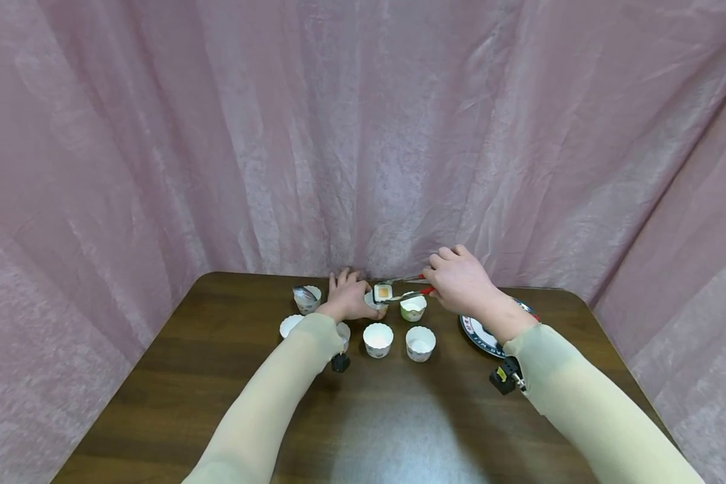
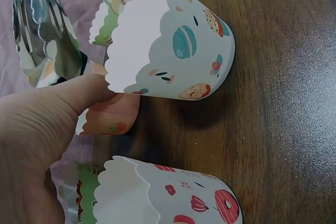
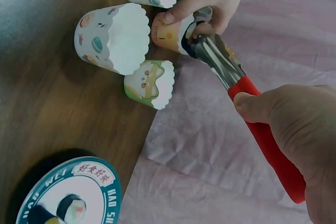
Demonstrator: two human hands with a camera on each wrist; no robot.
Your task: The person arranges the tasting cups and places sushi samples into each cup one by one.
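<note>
My right hand (image 1: 460, 279) grips red-handled metal tongs (image 3: 268, 150). Between the tongs' tips is a sushi roll (image 1: 383, 292) with a dark wrap, white rice and an orange-yellow centre. It sits at the mouth of an orange paper baking cup (image 3: 165, 32) in the back row. My left hand (image 1: 349, 299) holds that cup, thumb on one side and fingers on the other. To its right stands a green paper cup (image 3: 149, 83). The left wrist view shows the orange cup partly behind a white patterned cup (image 2: 184, 45).
Two white cups (image 1: 378, 343) stand in front. Further left are more cups, one at the back (image 1: 307, 302) with something dark in it. On the right, a plate (image 3: 114, 184) with a teal rim carries sushi rolls. A pink curtain (image 1: 363, 134) hangs behind the wooden table (image 1: 399, 417).
</note>
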